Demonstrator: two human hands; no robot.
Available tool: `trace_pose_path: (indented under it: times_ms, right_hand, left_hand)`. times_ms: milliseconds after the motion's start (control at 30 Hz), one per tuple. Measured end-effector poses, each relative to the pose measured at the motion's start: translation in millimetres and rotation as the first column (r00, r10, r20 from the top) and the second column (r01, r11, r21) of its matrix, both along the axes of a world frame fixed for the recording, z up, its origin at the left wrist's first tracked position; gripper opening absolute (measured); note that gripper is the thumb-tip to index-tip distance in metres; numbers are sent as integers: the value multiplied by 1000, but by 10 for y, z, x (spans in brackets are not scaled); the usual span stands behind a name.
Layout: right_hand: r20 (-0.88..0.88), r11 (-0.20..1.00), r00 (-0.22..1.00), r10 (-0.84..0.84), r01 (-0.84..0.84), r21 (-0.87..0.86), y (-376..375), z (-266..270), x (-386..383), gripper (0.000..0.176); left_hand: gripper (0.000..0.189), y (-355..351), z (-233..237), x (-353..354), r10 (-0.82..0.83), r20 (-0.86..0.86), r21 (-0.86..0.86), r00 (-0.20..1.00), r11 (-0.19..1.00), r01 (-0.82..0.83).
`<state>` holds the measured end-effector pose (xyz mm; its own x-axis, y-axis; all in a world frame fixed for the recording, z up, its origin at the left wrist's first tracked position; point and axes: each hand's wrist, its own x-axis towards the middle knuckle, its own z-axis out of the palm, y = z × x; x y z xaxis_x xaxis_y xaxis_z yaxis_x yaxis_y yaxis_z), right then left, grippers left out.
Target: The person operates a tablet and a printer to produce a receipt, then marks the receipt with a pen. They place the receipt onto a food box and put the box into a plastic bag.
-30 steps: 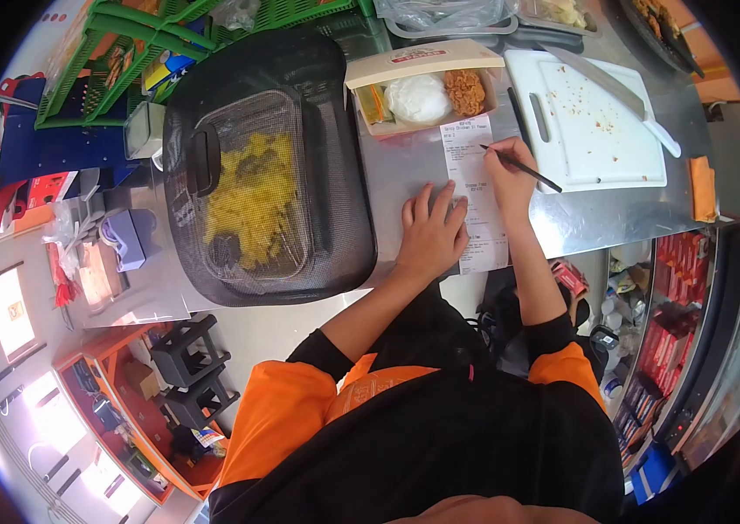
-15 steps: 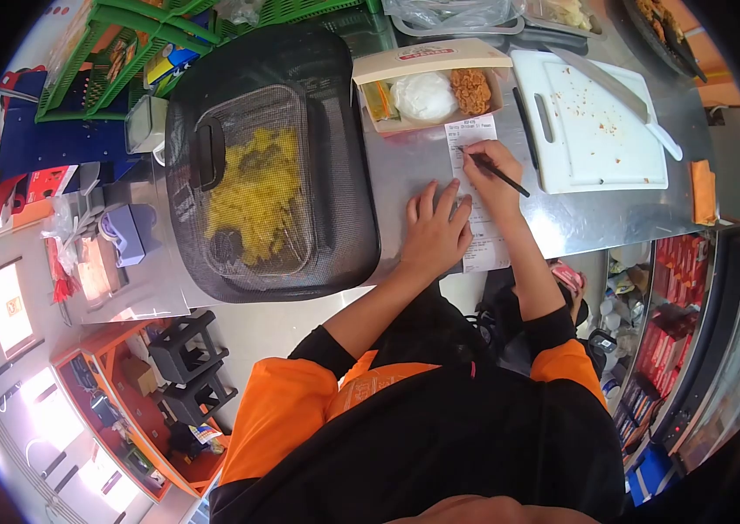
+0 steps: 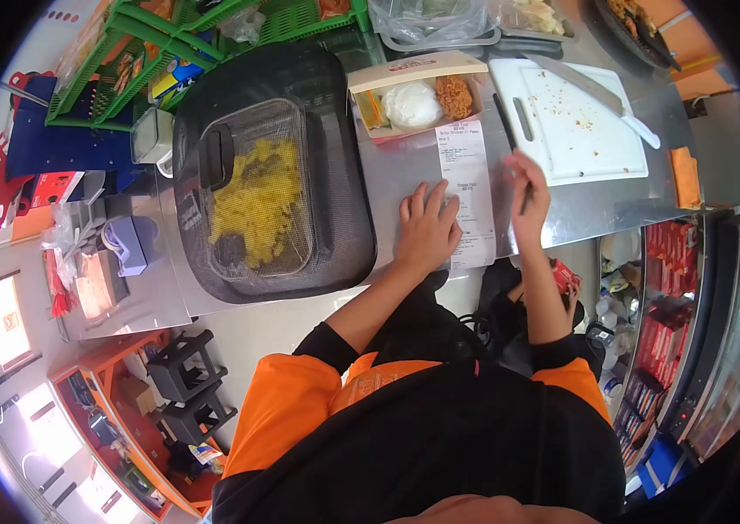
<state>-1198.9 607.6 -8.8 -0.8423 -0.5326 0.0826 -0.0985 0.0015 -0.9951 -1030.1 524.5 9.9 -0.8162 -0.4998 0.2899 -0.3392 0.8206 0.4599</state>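
A long printed receipt (image 3: 466,166) lies on the metal counter in front of the open food box (image 3: 418,65). My left hand (image 3: 427,229) is spread flat, its fingertips on the receipt's left edge. To the right of the paper, my right hand (image 3: 529,196) is raised off it with fingers curled around a black pen (image 3: 525,199). The box holds white wrapped food (image 3: 411,106), a piece of fried chicken (image 3: 454,97) and some vegetable sticks at its left end.
A white cutting board (image 3: 575,122) with crumbs and a knife (image 3: 593,92) lies to the right. Left of my hands stands a black mesh cover (image 3: 335,175) over yellow food (image 3: 256,205). Green baskets (image 3: 117,65) are at the back left. A person with a red item (image 3: 565,278) is below the counter.
My right hand has lifted the pen off the receipt and moved right and down. My left hand stays on the paper. The view has shifted slightly.
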Motion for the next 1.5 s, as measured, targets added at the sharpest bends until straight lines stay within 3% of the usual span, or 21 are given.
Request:
trace_pose_path:
  times_ms: [100, 267, 333, 400, 467, 533, 567, 600, 667, 767, 800, 900, 1000, 1133, 1200, 1300, 1367, 1400, 1433, 1467, 1500]
  right_hand:
    - [-366, 965, 931, -1, 97, 245, 135, -24, 306, 25]
    - [9, 891, 995, 95, -89, 446, 115, 369, 537, 35]
    - [114, 975, 986, 123, -141, 174, 172, 335, 537, 38]
    - [228, 989, 963, 146, -144, -28, 232, 418, 554, 40]
    - [360, 984, 920, 153, -108, -143, 288, 693, 614, 44]
    - [306, 993, 945, 116, -104, -56, 426, 725, 582, 45]
    - [274, 995, 957, 99, -98, -15, 473, 749, 538, 45]
    - [21, 998, 999, 26, -27, 64, 505, 844, 493, 45]
    - [-475, 973, 877, -67, 162, 163, 566, 1172, 407, 46]
    - [-586, 907, 700, 408, -381, 177, 496, 1568, 255, 49]
    - [-574, 828, 614, 541, -508, 237, 464, 1535, 217, 40]
    - [6, 508, 525, 851, -827, 242, 447, 1606, 184, 32]
    - [7, 445, 486, 874, -805, 392, 437, 1762, 216, 20]
    - [-253, 485, 414, 874, -745, 458, 485, 1855, 370, 15]
    - [-593, 717, 469, 654, -635, 288, 541, 1932, 517, 11]
    - [-736, 919, 628, 254, -393, -18, 686, 2074, 397, 10]
    - [-360, 995, 930, 76, -97, -39, 760, 2075, 247, 10]
    - [-136, 999, 990, -41, 42, 5, 786, 2052, 177, 15]
    - [-123, 995, 987, -99, 100, 0, 780, 1893, 77, 17]
    - [-217, 988, 964, -156, 152, -35, 787, 1627, -39, 17]
    - [-66, 973, 971, -232, 232, -7, 799, 1465, -23, 19]
  left_hand:
    - [32, -1, 6, 25, -20, -11, -5, 1000, 1000, 20]
    - [31, -26, -53, 107, -61, -118, 115, 991, 991, 74]
    - [30, -5, 20, 58, 40, -230, 295, 972, 955, 30]
    - [28, 62, 84, -1, 266, -323, 581, 908, 814, -32]
    - [28, 35, 143, 4, 250, -195, 873, 948, 485, 52]
    - [27, 27, 265, 34, 197, -159, 974, 967, 190, 121]
    - [27, 28, 344, 55, 132, -174, 943, 976, 307, 127]
    - [26, 26, 481, 80, 66, -179, 899, 982, 417, 136]
    - [24, 6, 628, 144, -112, -88, 763, 990, 631, 139]
    - [24, -37, 1008, 139, -417, 20, 758, 909, 599, 258]
    - [24, -38, 1121, 139, -460, -12, 726, 888, 606, 324]
    - [20, -112, 1380, 155, -595, 18, 677, 803, 598, 428]
    - [24, -179, 1515, 198, -622, 118, 680, 774, 619, 394]
    - [25, -265, 1408, 263, -614, -67, 851, 786, 377, 367]
    - [26, -335, 1278, 339, -551, -258, 899, 793, 164, 407]
    - [27, -544, 1269, 628, -341, -192, 953, 920, 161, 258]
    - [25, -631, 1380, 884, -167, -124, 902, 978, 391, 181]
    - [25, -681, 1466, 1042, -40, -116, 873, 992, 472, 122]
    - [25, -756, 1551, 1200, 94, -118, 835, 988, 548, 48]
    - [24, -871, 1601, 1354, 383, -200, 780, 902, 619, -90]
    - [23, -1029, 1635, 1550, 623, -304, 725, 721, 642, -249]
